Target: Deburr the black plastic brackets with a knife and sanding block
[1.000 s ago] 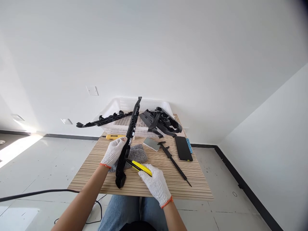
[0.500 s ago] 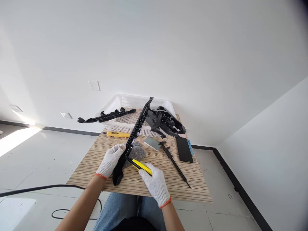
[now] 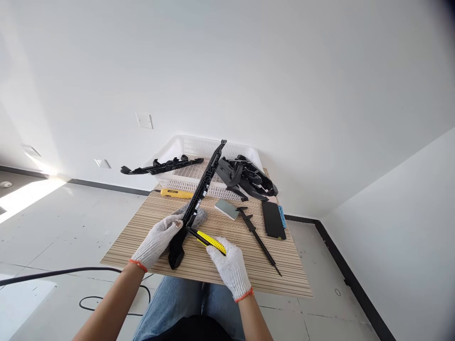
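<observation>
My left hand (image 3: pixel 159 239), in a white knit glove, grips a long black plastic bracket (image 3: pixel 199 199) near its lower end; the bracket slants up and away over the table, its base resting on the wood. My right hand (image 3: pixel 229 266), also gloved, is closed round a yellow utility knife (image 3: pixel 209 241) whose tip touches the bracket just right of my left fingers. A grey cloth (image 3: pixel 196 214) lies under the bracket.
A white plastic basket (image 3: pixel 199 182) at the table's far end holds another long black bracket (image 3: pixel 161 166) and a pile of black parts (image 3: pixel 247 179). On the striped wooden table (image 3: pixel 284 277) lie a yellow tool (image 3: pixel 176 193), a grey block (image 3: pixel 227 209), a black caliper (image 3: pixel 258 239) and a phone (image 3: pixel 273 220). A cable (image 3: pixel 53 273) crosses the floor.
The bracket's far end has swung to the right and its base has slid slightly. My hands keep their grips; the view has shifted a little.
</observation>
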Available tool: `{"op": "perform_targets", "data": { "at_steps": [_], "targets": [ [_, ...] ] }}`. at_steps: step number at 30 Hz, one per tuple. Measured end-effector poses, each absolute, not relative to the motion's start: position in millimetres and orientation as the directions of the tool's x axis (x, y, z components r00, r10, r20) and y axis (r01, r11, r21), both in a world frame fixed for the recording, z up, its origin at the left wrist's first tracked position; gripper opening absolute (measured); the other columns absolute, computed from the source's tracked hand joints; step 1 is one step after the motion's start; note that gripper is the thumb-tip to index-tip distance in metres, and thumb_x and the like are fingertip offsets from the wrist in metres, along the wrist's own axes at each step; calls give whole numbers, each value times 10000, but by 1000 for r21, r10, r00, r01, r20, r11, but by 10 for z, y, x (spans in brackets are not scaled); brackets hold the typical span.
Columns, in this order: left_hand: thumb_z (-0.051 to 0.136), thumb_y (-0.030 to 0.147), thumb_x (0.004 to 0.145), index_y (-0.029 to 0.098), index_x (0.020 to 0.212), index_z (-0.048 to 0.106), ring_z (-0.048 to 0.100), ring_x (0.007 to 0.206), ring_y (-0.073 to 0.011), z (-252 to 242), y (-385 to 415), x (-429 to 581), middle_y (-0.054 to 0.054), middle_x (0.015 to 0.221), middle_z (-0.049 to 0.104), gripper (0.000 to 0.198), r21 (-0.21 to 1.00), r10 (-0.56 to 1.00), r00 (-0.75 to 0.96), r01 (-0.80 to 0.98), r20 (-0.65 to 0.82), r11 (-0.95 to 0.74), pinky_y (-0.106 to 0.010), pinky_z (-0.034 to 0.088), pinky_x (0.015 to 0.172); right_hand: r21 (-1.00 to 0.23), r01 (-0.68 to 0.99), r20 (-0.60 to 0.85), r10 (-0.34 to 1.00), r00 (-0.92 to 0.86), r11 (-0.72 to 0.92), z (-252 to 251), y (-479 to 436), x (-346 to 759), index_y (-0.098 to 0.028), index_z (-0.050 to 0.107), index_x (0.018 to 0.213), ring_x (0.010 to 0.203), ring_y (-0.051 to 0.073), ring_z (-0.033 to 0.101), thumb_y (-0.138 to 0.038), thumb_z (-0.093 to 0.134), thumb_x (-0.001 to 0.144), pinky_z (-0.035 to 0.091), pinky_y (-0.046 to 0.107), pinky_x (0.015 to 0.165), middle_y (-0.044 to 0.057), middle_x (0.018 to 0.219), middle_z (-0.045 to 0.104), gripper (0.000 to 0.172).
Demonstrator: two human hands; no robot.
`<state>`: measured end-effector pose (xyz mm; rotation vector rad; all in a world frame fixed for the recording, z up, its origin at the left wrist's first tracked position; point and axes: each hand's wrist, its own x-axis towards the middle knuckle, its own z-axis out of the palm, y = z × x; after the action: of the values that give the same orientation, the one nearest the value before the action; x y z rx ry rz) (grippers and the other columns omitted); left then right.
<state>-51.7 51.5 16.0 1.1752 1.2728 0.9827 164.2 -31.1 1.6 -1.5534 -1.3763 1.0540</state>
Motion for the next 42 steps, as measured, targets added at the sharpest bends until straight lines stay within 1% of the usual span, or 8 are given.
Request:
{"op": "perform_targets", "data": {
  "at_steps": [10, 17, 19, 22, 25, 29, 34, 42],
  "targets": [
    [783, 531, 721, 229, 1169, 751, 625, 1193, -352, 369, 439, -534, -84, 1213, 745, 541, 972, 950, 309, 235, -54, -21, -461, 444, 1106, -956, 287, -30, 996, 87, -54, -47, -310, 1642, -212, 756, 1039, 672, 180, 611, -428, 615, 894, 463, 275, 631, 9, 752, 701, 295],
    [602, 549, 864, 249, 1512, 491, 338, 1493, -315, 259, 241, -366, -46, 1538, 521, 723, 937, 969, 248, 340, -8, -80, -391, 291, 1222, -989, 38, -141, 987, 72, -144, -145, -287, 1653, -160, 732, 1009, 508, 109, 445, -451, 644, 850, 369, 232, 478, -27, 625, 568, 343],
    [630, 530, 850, 280, 1521, 476, 436, 1414, -306, 195, 231, -343, -43, 1471, 570, 733, 967, 974, 227, 251, -23, -36, -370, 379, 1158, -982, -35, -188, 981, 48, -187, -150, -285, 1651, -154, 724, 1020, 491, 94, 404, -447, 664, 828, 336, 221, 452, -40, 610, 535, 356],
    [682, 429, 811, 277, 1526, 458, 653, 918, -215, 136, 251, -316, -48, 1159, 686, 765, 996, 976, 201, 7, -87, 87, -316, 539, 815, -966, -118, -236, 970, 56, -228, -133, -288, 1654, -142, 722, 1024, 478, 78, 359, -427, 687, 793, 300, 207, 432, -53, 594, 494, 368],
    [673, 308, 764, 221, 1481, 489, 505, 559, -111, 105, 277, -301, 7, 826, 637, 745, 967, 968, 207, -180, -142, 180, -259, 433, 553, -950, -202, -261, 961, 86, -240, -99, -287, 1663, -133, 740, 1027, 481, 72, 338, -400, 707, 744, 288, 203, 425, -53, 598, 482, 390],
    [633, 223, 722, 174, 1250, 616, 463, 511, -114, 43, 282, -311, 47, 625, 537, 530, 946, 942, 289, -221, -168, 237, -254, 361, 507, -960, -135, -247, 969, 5, -244, -59, -272, 1650, -153, 779, 1071, 535, 85, 406, -369, 772, 712, 353, 213, 472, -18, 667, 569, 419],
    [662, 233, 739, 188, 885, 595, 486, 540, -100, -58, 273, -362, 33, 695, 548, 167, 930, 921, 369, -280, -124, 237, -256, 360, 522, -973, -134, -207, 969, 137, -189, -47, -244, 1621, -175, 777, 1141, 612, 117, 485, -411, 766, 749, 410, 231, 516, 26, 785, 651, 458],
    [672, 240, 720, 178, 972, 592, 495, 542, -115, -65, 265, -375, 36, 679, 553, 272, 920, 901, 408, -279, -146, 275, -280, 373, 541, -945, -201, -276, 959, 61, -260, -52, -209, 1725, -153, 747, 1216, 514, 80, 366, -422, 814, 698, 302, 212, 444, -20, 645, 558, 587]
  ]
}}
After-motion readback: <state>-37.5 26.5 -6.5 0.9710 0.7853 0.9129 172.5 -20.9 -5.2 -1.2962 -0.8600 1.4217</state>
